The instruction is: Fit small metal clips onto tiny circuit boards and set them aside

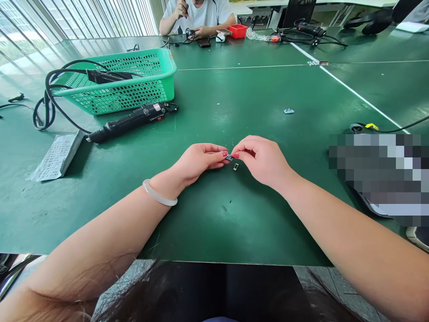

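Note:
In the middle of the green table, my left hand (205,162) pinches a tiny dark piece (229,157) between thumb and fingers; its exact kind is too small to make out. My right hand (261,158) meets it from the other side, thumb and forefinger pressed together at the piece's right end. Whether the right fingertips grip the same piece or another tiny part cannot be seen. Just below the fingertips lies a small rectangular frame-like part (236,167), pale with a dark edge, apart from both hands.
A green basket (130,91) holding a corded tool stands at back left. Before it lie a black electric screwdriver (134,120) and a wrapped packet (58,156). A small bluish piece (288,111) rests farther back. Across the table sits a person (201,18) near a red box (237,31).

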`<state>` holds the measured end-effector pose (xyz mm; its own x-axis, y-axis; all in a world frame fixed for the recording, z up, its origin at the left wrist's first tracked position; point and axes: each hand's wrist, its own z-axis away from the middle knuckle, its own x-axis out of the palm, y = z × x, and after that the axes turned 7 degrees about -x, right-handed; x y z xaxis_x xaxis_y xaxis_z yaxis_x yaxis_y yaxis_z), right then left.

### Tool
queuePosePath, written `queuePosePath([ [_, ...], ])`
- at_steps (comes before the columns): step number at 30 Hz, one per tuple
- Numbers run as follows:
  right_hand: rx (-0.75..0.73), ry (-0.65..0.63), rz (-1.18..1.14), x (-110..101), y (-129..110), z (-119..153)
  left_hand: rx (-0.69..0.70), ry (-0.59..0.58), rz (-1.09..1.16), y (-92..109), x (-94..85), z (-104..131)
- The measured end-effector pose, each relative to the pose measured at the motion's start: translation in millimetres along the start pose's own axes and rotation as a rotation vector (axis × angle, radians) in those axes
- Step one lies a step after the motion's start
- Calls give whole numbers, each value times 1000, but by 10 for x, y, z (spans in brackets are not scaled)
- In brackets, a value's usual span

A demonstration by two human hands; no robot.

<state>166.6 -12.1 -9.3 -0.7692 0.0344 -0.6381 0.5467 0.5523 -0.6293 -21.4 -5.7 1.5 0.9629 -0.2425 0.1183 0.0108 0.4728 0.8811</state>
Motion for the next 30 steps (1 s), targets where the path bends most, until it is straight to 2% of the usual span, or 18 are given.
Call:
queuePosePath([
  [5, -59, -13, 31, 7, 4, 2, 11, -1, -12, -2, 1, 4],
  [14, -11, 5, -52, 44, -46, 17, 26, -3, 8, -10, -7, -14],
  [19, -33, 30, -54, 73, -59, 29, 25, 2, 43, -16, -22, -15],
  [30, -105, 134, 203, 98, -56, 52, 30, -15, 78, -3, -33, -10],
])
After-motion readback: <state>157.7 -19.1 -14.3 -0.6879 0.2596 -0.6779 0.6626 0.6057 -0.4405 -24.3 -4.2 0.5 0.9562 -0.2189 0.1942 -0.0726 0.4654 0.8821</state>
